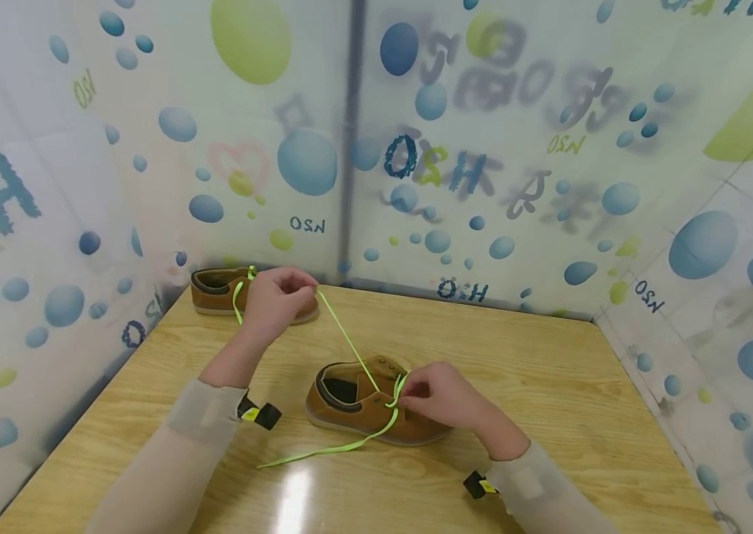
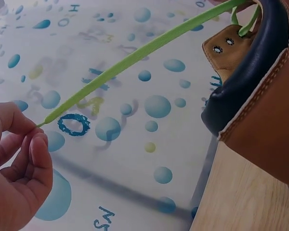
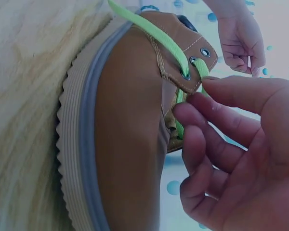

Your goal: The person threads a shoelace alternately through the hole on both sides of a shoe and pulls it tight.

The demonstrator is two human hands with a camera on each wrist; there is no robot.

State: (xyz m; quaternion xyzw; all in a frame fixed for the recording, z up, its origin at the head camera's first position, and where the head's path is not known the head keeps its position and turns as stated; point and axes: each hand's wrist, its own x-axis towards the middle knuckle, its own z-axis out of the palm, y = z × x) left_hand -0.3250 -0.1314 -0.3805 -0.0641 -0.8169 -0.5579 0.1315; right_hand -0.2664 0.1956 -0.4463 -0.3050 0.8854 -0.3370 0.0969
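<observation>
Pinching green lace (image 2: pixel 111 74) at tip with left hand (image 1: pixel 276 300), near eyelets (image 3: pixel 205 52) with right hand (image 1: pixel 446 398), on shoe (image 1: pixel 364 414) inward from far edge of desk (image 1: pixel 523 356). Best drawn evenly, untwisted.

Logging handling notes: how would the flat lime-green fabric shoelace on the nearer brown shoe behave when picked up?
The shoelace is probably floppy: one end curves across the wooden table. Its thin, narrow band suggests little weight. It should straighten when pulled, as from the left hand.
</observation>
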